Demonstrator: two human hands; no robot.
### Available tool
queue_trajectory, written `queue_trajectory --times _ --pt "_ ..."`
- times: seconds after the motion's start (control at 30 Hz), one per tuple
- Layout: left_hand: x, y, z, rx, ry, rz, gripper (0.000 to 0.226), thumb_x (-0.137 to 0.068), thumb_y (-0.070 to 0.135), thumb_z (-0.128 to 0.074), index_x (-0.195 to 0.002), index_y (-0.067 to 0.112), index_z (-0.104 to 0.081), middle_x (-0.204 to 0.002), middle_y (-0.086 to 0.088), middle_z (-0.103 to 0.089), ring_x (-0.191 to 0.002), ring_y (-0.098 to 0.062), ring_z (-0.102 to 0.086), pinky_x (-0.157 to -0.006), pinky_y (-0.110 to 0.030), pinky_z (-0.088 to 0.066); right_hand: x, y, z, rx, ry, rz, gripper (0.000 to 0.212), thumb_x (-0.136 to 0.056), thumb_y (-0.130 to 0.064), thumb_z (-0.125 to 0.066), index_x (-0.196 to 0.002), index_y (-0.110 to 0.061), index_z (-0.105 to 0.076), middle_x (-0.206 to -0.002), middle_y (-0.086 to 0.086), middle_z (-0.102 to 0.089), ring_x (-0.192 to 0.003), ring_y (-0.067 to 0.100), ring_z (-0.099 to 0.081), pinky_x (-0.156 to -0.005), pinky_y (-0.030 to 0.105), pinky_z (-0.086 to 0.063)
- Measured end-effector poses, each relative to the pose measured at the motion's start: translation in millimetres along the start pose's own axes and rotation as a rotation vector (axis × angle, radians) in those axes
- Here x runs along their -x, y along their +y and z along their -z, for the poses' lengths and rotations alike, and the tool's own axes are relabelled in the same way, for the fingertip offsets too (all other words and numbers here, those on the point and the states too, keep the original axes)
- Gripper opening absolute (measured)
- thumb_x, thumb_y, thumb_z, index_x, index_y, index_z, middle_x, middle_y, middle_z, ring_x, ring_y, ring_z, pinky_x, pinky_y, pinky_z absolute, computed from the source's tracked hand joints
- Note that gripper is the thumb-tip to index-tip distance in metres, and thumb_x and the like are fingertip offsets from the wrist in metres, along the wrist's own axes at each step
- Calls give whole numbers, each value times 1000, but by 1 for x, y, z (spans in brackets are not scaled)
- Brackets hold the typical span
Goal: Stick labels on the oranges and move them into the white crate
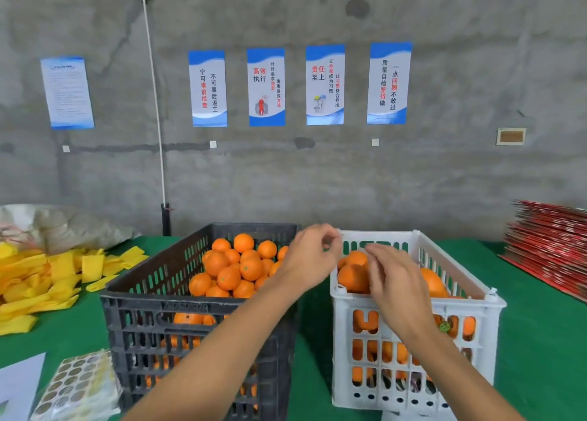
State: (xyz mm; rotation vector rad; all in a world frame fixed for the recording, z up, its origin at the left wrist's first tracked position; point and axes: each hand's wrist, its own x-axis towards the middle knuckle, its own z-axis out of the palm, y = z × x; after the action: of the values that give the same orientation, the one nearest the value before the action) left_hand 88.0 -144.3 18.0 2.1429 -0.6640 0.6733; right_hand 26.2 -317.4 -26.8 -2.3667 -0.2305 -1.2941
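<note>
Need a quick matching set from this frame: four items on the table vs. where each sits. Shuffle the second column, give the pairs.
Items:
1. black slatted plastic crate
2. white slatted plastic crate
3. sheet of round stickers
4. stack of red flat cartons

Places:
A. far right edge of the table
B. near left corner, in front of the yellow foam sleeves
C. centre-left, heaped with oranges
D. centre-right, under the right hand

Pairs: 1-C, 2-D, 3-B, 4-A
</note>
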Motion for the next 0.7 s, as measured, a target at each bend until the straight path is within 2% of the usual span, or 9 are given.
queue_trajectory --times 0.1,0.17,0.27,0.37,0.43,0.5,0.57,0.63,0.7 --pt "6 -31 30 -144 -71 131 16 -99 23 -61 -107 16 -73 -104 2 -76 -99 -19 -69 -90 -33 -55 -8 -34 -28 -156 -112 95 20 -100 -14 -63 -114 -12 -76 -115 2 -75 -109 22 -65 -99 40 -50" --pt "11 -56 49 -300 -198 233 19 -101 25 -59 -112 14 -70 -112 -5 -74 -104 -24 -66 -89 -34 -53 -13 -61 -51 -284 -236 73 17 -99 -19 -65 -109 -15 -78 -112 -1 -75 -107 21 -64 -97 39 -49" --pt "20 -99 81 -430 -495 464 17 -101 22 -56 -110 14 -68 -115 -13 -70 -96 -22 -59 -81 -29 -45 -20 -95 -81 -444 -483 -74 15 -98 -23 -66 -100 -20 -81 -103 -6 -76 -99 15 -65 -89 35 -51" --pt "25 -136 109 -604 -870 709 42 -92 35 -61 -119 5 -71 -124 -14 -69 -108 -26 -64 -101 -39 -52 -37 -120 -104 -411 -765 -177 16 -94 -18 -66 -93 -18 -82 -98 1 -77 -97 20 -68 -89 38 -56" --pt "23 -149 125 -679 -1047 844 60 -85 50 -68 -127 7 -65 -125 -10 -65 -116 -29 -65 -103 -45 -52 -50 -131 -116 -220 -896 -124 17 -94 -21 -64 -98 -16 -79 -103 7 -75 -102 27 -67 -92 42 -56" --pt "18 -168 135 -756 -1051 933 60 -96 47 -67 -142 11 -55 -139 -12 -57 -119 -31 -63 -93 -40 -49 -56 -139 -126 33 -970 -16 16 -94 -23 -60 -101 -12 -70 -102 6 -68 -104 31 -62 -91 38 -52" --pt "12 -192 142 -798 -1042 949 55 -103 35 -64 -148 7 -51 -152 -10 -50 -134 -33 -55 -102 -39 -46 -57 -145 -132 218 -978 39 9 -94 -22 -60 -98 -15 -57 -100 8 -59 -109 33 -56 -85 37 -43" --pt "5 -209 144 -767 -1072 943 46 -106 22 -58 -149 6 -54 -157 -13 -48 -141 -34 -50 -115 -46 -44 -58 -147 -137 294 -964 62 13 -95 -22 -61 -92 -16 -51 -111 10 -60 -115 33 -55 -89 40 -41" --pt "-1 -212 144 -760 -1026 979 44 -109 19 -51 -152 12 -51 -162 -12 -40 -143 -33 -48 -110 -46 -46 -61 -146 -144 289 -951 61 24 -95 -21 -61 -79 -16 -44 -107 8 -62 -109 33 -57 -88 41 -42"
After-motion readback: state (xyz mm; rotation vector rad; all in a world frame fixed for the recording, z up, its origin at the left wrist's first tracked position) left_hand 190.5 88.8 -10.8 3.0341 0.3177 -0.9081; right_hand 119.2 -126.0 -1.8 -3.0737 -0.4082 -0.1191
